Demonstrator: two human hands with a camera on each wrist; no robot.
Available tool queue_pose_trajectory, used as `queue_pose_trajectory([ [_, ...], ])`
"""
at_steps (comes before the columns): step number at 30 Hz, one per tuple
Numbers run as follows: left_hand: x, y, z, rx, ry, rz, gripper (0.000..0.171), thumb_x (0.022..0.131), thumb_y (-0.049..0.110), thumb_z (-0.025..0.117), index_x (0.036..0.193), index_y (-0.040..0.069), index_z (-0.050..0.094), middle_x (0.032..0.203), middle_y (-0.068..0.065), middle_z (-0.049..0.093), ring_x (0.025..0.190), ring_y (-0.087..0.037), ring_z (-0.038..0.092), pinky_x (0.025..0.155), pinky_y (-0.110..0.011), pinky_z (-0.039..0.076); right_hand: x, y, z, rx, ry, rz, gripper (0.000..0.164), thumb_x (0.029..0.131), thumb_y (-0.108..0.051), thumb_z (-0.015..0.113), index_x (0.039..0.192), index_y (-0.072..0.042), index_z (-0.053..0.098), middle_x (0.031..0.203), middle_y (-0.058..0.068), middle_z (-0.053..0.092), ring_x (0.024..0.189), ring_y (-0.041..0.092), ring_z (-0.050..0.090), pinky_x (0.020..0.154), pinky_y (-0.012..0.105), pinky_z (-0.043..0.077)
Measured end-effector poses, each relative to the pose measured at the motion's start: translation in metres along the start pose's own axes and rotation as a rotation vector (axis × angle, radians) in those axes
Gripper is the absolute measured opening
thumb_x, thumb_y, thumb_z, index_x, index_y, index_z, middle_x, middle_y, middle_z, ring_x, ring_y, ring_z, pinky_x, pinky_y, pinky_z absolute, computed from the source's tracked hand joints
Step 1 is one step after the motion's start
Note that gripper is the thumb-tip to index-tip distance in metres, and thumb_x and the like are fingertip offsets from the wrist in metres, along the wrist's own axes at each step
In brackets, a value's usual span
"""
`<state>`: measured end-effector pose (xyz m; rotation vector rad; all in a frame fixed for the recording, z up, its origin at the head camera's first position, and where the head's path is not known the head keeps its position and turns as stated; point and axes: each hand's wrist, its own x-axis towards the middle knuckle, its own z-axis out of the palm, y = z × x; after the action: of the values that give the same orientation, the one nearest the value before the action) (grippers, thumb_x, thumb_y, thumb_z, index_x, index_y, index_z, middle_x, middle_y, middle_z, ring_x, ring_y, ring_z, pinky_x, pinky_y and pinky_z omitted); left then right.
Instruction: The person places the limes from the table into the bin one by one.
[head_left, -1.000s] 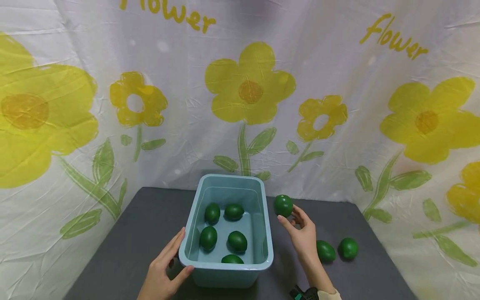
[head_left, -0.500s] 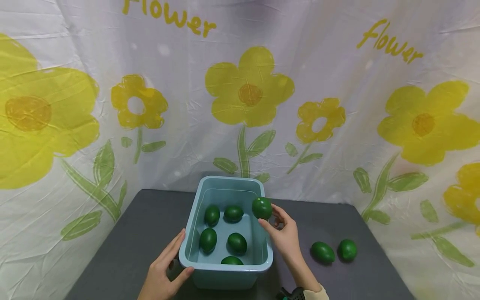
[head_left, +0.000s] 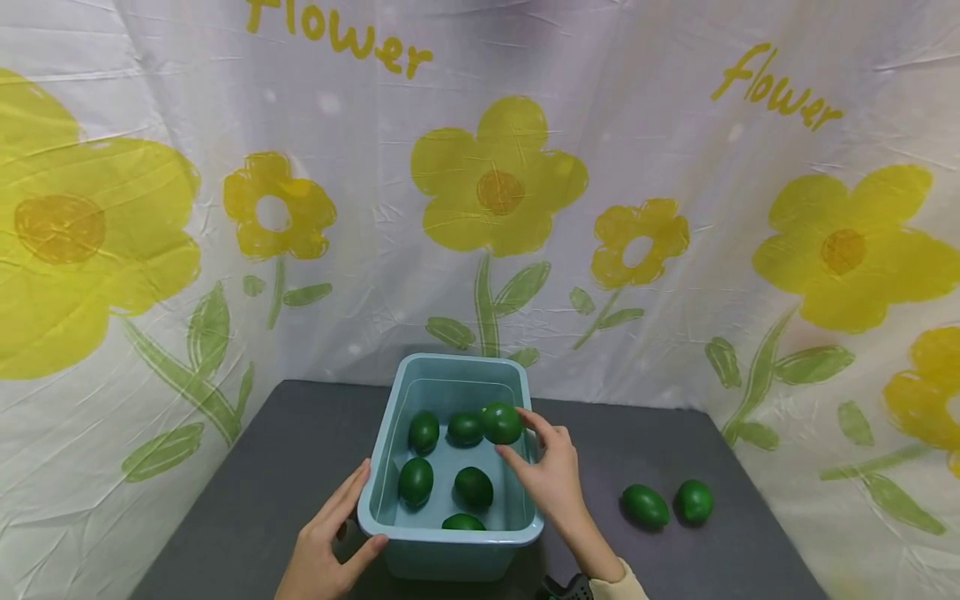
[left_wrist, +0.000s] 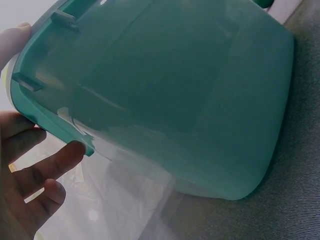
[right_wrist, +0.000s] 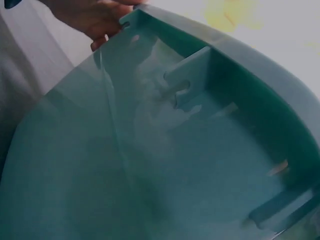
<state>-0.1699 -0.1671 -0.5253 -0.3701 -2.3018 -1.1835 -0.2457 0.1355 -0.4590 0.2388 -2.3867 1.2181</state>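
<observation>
- I'm watching the left hand (head_left: 318, 546) resting, fingers spread, against the bin (head_left: 450, 560) at its near left corner.
- Five green fruits (head_left: 416, 482) are lying inside.
- The right hand (head_left: 551, 473) is pinching a sixth fruit (head_left: 501, 423) over the right side.
- Two loose fruits (head_left: 645, 507) are sitting farther right.

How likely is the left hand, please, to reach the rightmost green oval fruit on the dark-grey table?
Probably not: the light-blue rectangular plastic bin and right forearm lie between the left hand and that fruit.
</observation>
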Motion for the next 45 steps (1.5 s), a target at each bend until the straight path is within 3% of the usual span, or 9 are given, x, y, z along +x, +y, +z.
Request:
queue_pose_trajectory([
  [9, 0.0, -0.001, 0.0, -0.003, 0.012, 0.016, 0.087, 0.084, 0.014, 0.089, 0.161, 0.019, 0.049, 0.157, -0.009, 0.056, 0.093, -0.005, 0.054, 0.06, -0.023, 0.042, -0.001, -0.002, -0.001, -0.046, 0.01, -0.059, 0.055, 0.085, -0.013, 0.09, 0.137, -0.009, 0.072, 0.129, 0.007, 0.075, 0.105, 0.028, 0.056, 0.086, 0.049, 0.049],
  [17, -0.001, -0.001, -0.001, -0.002, 0.016, 0.027, 0.085, 0.087, 0.017, 0.088, 0.162, 0.019, 0.048, 0.158, -0.01, 0.055, 0.093, -0.004, 0.053, 0.06, -0.022, 0.041, -0.003, -0.003, -0.005, -0.054, 0.045, -0.079, 0.054, 0.084, -0.012, 0.091, 0.134, -0.007, 0.073, 0.128, 0.008, 0.076, 0.103, 0.028, 0.058, 0.084, 0.048, 0.049],
  [26, -0.003, -0.003, 0.001, 0.003, 0.013, 0.0, 0.086, 0.085, 0.016, 0.089, 0.161, 0.021, 0.049, 0.157, -0.007, 0.056, 0.093, -0.003, 0.053, 0.06, -0.023, 0.042, -0.009, 0.002, -0.019, -0.064, 0.104, 0.019, 0.054, 0.085, -0.015, 0.091, 0.136, -0.009, 0.073, 0.126, 0.006, 0.076, 0.092, 0.024, 0.053, 0.079, 0.039, 0.043],
  [31, -0.003, -0.002, 0.0, 0.014, 0.022, 0.023, 0.086, 0.085, 0.016, 0.089, 0.161, 0.019, 0.049, 0.156, -0.011, 0.057, 0.092, -0.004, 0.053, 0.059, -0.023, 0.041, -0.011, 0.01, -0.03, -0.06, 0.152, 0.062, 0.054, 0.085, -0.015, 0.09, 0.136, -0.009, 0.073, 0.126, 0.007, 0.076, 0.088, 0.024, 0.048, 0.075, 0.036, 0.036],
  [36, -0.001, 0.0, 0.0, 0.006, 0.008, 0.009, 0.086, 0.086, 0.018, 0.089, 0.162, 0.02, 0.048, 0.157, -0.009, 0.056, 0.093, -0.005, 0.054, 0.061, -0.022, 0.041, -0.015, 0.02, -0.043, -0.064, 0.196, 0.104, 0.054, 0.086, -0.017, 0.09, 0.137, -0.01, 0.072, 0.127, 0.007, 0.076, 0.088, 0.017, 0.045, 0.075, 0.037, 0.034],
  [45, 0.001, -0.001, 0.001, -0.003, -0.002, 0.0, 0.085, 0.085, 0.016, 0.089, 0.161, 0.019, 0.049, 0.157, -0.008, 0.056, 0.093, -0.005, 0.054, 0.06, -0.023, 0.042, -0.026, 0.043, -0.065, -0.104, 0.22, 0.233, 0.055, 0.09, -0.02, 0.087, 0.14, -0.009, 0.069, 0.126, 0.007, 0.073, 0.091, 0.018, 0.043, 0.07, 0.035, 0.034],
])
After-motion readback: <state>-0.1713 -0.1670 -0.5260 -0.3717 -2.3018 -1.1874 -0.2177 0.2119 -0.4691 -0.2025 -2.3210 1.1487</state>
